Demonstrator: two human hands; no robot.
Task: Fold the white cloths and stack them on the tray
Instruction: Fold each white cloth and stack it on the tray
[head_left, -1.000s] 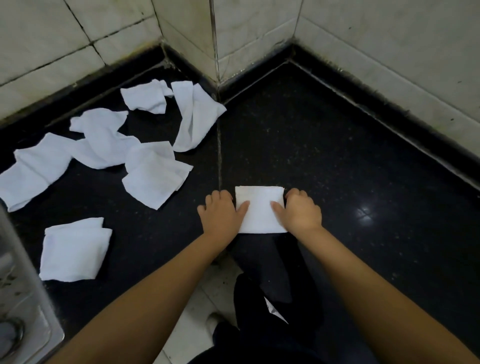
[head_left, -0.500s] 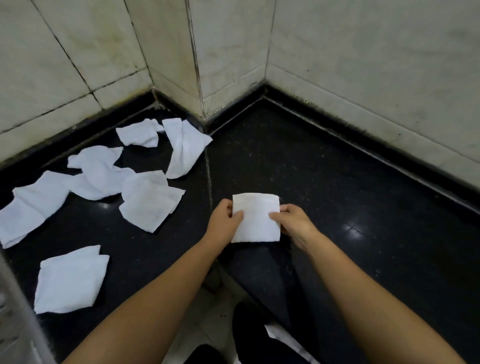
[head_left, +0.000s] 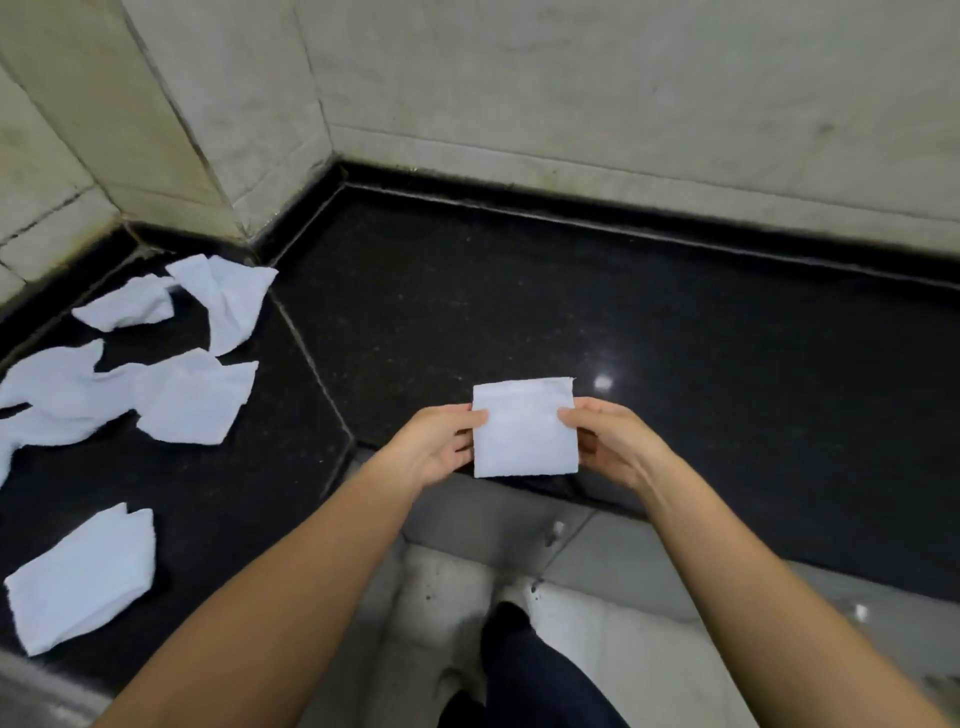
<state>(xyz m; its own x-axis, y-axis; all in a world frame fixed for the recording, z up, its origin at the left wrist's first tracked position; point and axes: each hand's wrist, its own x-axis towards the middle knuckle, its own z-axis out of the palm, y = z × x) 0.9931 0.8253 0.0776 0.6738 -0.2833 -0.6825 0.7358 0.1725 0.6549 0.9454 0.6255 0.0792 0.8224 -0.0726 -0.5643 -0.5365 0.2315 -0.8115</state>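
We held the folded cloth (head_left: 524, 428) above the worktop (head_left: 675, 338), left hand (head_left: 441, 447) and right hand (head_left: 608, 441) pinching its side edges; loose cloths (head_left: 192, 400) lay left.

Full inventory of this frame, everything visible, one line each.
folded cloth: 1, white, held over the counter's front edge
stacked cloths: 1 pile, white, counter, near left
loose cloths: several, exact count unclear, white, scattered far left
counter: 1, black speckled, runs into the wall corner
wall: pale tiles, behind the counter
floor: pale, below
left hand: pinches the cloth's left edge
right hand: pinches its right edge
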